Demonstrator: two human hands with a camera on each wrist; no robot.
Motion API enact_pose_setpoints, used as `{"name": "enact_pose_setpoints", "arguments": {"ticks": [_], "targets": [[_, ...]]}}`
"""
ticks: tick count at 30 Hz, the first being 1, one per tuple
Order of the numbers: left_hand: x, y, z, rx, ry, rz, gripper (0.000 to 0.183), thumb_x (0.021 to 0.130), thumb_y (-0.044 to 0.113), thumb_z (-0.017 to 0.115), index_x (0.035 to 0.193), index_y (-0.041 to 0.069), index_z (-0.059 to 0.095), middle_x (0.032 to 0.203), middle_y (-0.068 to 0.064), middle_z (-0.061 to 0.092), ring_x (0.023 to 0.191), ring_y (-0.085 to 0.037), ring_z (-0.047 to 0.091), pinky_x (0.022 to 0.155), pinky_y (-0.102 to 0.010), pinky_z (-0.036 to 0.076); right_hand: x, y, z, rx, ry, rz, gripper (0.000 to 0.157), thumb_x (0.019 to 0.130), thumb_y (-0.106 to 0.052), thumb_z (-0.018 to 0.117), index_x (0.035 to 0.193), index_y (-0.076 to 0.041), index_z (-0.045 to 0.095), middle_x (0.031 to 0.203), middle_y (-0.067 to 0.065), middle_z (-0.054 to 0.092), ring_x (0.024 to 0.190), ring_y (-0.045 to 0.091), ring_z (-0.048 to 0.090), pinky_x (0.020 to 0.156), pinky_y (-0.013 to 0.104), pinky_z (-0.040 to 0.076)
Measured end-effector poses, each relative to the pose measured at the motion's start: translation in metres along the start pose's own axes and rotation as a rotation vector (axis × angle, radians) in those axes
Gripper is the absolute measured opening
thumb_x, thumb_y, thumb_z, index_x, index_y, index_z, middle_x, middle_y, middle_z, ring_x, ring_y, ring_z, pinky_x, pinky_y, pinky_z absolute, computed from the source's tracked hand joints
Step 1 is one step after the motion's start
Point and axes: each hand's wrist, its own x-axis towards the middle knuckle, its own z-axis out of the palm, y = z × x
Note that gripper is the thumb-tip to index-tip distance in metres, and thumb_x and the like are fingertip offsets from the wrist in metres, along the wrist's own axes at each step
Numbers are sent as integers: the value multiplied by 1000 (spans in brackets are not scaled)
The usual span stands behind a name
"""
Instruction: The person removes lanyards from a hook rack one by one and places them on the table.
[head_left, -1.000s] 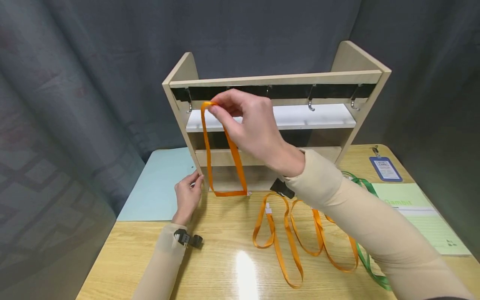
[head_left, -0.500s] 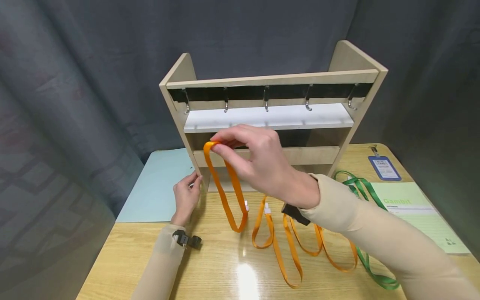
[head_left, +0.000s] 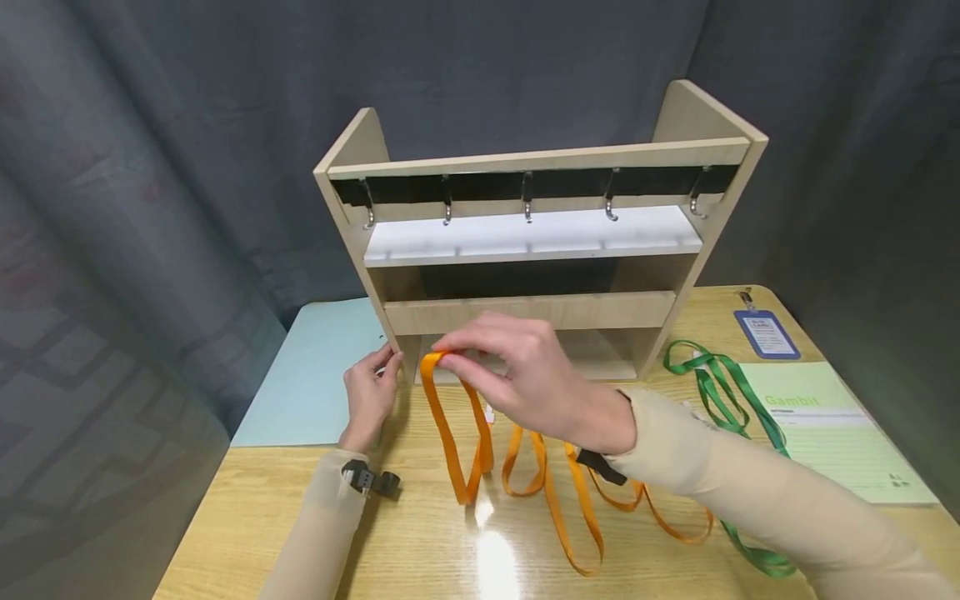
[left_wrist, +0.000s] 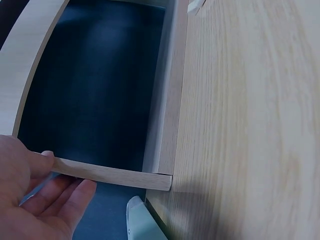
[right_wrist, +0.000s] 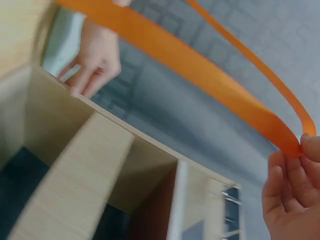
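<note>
My right hand (head_left: 528,379) pinches the top of an orange lanyard (head_left: 444,425) between thumb and fingers, in front of the rack's lower part. Its strap hangs down in a loop towards the table, and a small white buckle shows partly behind my hand. In the right wrist view the orange strap (right_wrist: 200,75) runs from the fingertips across the picture. At the left, my left hand (head_left: 369,404) grips the lower side panel of a wooden rack (head_left: 525,314). In the left wrist view the thumb and fingers lie on either side of that panel (left_wrist: 110,174).
A row of several metal hooks (head_left: 527,200) lines the rack's upper rail. More orange lanyards (head_left: 553,504) and a green lanyard (head_left: 738,392) lie on the table. A blue badge holder (head_left: 767,333) and a green notepad (head_left: 840,450) lie at right, a light blue sheet (head_left: 307,383) at left.
My right hand has come down with the orange lanyard from hook height to the rack's lower part, and the loop hangs narrower. The left hand keeps its place on the rack.
</note>
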Motion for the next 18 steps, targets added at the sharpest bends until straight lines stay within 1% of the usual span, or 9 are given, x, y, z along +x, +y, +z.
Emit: {"name": "enact_pose_setpoints", "arguments": {"ticks": [4,10,15,18], "targets": [[0,0,0,-6,5,11,23,91,10,67,112,3,71,98,-12,70,86,-23,68,73,-32,57,-13,11,8,-1,-36,19,14,81,-1,75,95,-2,73,86,-1,69,70,4,54,59,14,47],[0,0,2,-13,-2,10,23,90,9,67,112,1,70,99,-14,70,86,-24,68,73,-32,57,-31,23,15,61,-87,117,12,85,-5,71,97,-3,74,92,-2,71,79,-1,62,67,16,52],[0,0,1,-18,-3,-2,24,91,10,67,113,1,70,100,-14,70,86,-24,68,72,-30,56,-46,29,20,135,-90,195,13,84,-4,72,97,-3,74,93,0,71,81,3,65,68,20,55],[0,-1,1,-17,-5,-2,25,91,10,66,113,0,69,101,-14,70,86,-24,68,72,-29,56,-55,33,26,184,-85,268,12,83,-3,74,95,-3,75,91,1,71,81,5,66,68,24,56]]}}
